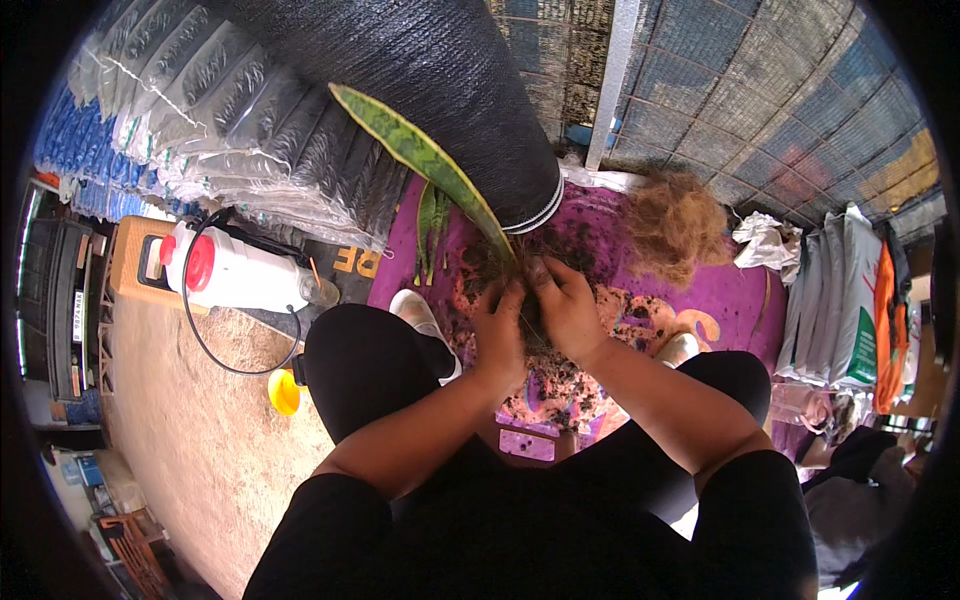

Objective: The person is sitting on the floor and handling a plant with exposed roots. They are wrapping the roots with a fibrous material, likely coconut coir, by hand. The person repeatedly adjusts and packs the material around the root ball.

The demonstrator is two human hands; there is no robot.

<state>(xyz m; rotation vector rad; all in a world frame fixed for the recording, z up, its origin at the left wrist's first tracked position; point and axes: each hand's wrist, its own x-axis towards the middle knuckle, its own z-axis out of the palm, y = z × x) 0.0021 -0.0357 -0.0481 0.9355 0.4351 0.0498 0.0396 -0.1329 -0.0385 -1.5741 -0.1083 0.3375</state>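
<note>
Between my two hands stands a snake plant leaf (439,161), long and green with yellow edges, leaning up and to the left. My left hand (501,326) pinches around its base. Close beside it, my right hand (568,309) has its thumb and fingers on the same base, where dark roots and fibres (534,330) show below. The fingers partly hide the leaf's lower end. Smaller snake plant leaves (429,229) lie to the left on a purple printed sheet (750,300). Dark soil (559,386) is scattered over the sheet under my hands.
A heap of brown coconut-like fibre (675,229) lies at the right. A large black roll (450,90) stands ahead, near stacked plastic-wrapped packs (247,112). A white-and-red sprayer tank (232,262) lies left. Bagged goods (832,300) and a person (862,510) are at the right.
</note>
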